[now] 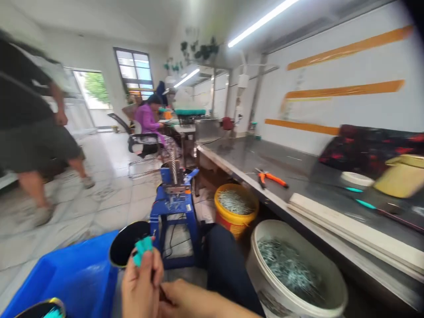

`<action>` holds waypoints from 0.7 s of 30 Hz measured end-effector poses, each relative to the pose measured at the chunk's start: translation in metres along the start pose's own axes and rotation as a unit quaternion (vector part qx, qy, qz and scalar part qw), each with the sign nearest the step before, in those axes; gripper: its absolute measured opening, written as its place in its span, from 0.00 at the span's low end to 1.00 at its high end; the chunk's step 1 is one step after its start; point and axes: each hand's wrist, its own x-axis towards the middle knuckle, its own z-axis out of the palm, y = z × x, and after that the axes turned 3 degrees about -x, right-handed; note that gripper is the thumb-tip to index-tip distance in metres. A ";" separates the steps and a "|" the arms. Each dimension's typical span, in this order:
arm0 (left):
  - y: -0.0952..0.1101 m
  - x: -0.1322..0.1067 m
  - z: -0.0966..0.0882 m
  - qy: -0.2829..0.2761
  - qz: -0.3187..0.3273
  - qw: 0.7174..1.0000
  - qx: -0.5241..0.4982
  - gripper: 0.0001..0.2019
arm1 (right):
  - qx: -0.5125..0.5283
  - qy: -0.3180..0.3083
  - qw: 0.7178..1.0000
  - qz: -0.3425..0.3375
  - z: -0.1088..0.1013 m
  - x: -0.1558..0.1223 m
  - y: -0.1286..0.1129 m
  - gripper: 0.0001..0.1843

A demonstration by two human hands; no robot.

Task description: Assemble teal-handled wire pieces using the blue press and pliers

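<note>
The left hand (pixel 142 282) pinches a small teal plastic piece (pixel 143 250) in a narrow grip, just before a round black tub (pixel 127 243) at the edge of a bright blue plastic crate (pixel 66 274). The right hand (pixel 188 298) lies against it, its grip unclear. Further right, a white plastic bucket (pixel 268 269) and a yellow plastic bucket (pixel 235 216) hold thin metal pins (pixel 288 269).
</note>
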 end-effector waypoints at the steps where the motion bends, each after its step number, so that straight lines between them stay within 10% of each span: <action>1: -0.001 0.001 -0.003 0.001 0.001 1.000 -0.009 0.12 | 0.024 0.005 1.000 0.015 -0.006 0.005 0.008 0.09; 3: -0.004 0.006 -0.015 0.012 -0.004 1.000 -0.007 0.13 | 0.059 0.112 0.988 0.085 -0.033 0.020 0.029 0.10; 4: -0.006 0.009 -0.024 0.022 -0.014 1.000 -0.003 0.15 | 0.070 0.267 0.948 0.160 -0.052 0.029 0.041 0.10; 7: -0.016 0.016 -0.051 0.037 -0.062 0.997 0.020 0.19 | 0.077 0.409 0.877 0.239 -0.114 0.053 0.080 0.10; 11: -0.037 0.014 -0.070 0.028 -0.098 0.994 0.044 0.18 | 0.105 0.458 0.824 0.316 -0.156 0.076 0.126 0.15; 21: -0.071 0.023 -0.085 0.032 -0.055 0.988 0.141 0.15 | 0.254 0.487 0.779 0.303 -0.154 0.102 0.188 0.14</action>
